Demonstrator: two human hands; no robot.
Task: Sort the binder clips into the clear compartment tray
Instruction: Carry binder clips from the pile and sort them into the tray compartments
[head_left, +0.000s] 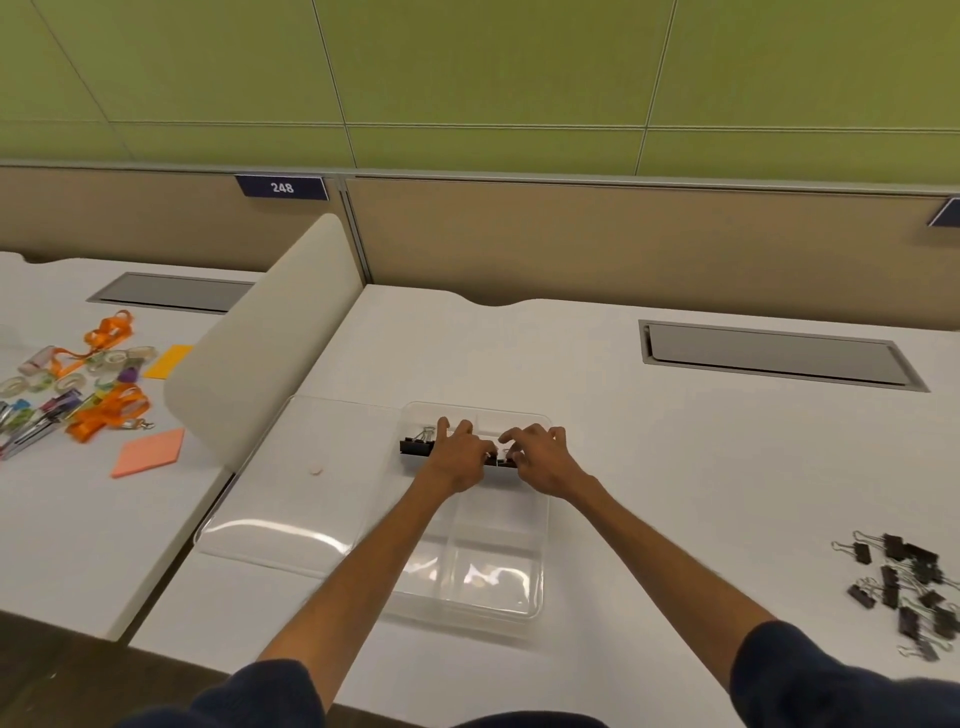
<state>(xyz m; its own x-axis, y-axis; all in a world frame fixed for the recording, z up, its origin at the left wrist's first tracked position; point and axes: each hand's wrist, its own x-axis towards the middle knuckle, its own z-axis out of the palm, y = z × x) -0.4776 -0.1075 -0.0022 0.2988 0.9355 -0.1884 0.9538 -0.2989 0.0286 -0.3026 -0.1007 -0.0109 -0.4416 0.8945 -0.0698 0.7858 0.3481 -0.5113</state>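
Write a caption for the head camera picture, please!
Left hand and right hand arrange binder clips in the clear tray; loose clips wait at right.

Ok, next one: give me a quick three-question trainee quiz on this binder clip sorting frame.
1. True or false: the loose binder clips lie on the table to the person's left of the clear tray.
2. Where are the left hand and right hand? A: over the tray's near compartments. B: over the tray's far compartments, where some clips already sit. C: over the loose pile.
3. Fill in: the blue sign on the partition reads ___.

Key: 1 false, they lie to the person's right of it; 2 B; 3 248.
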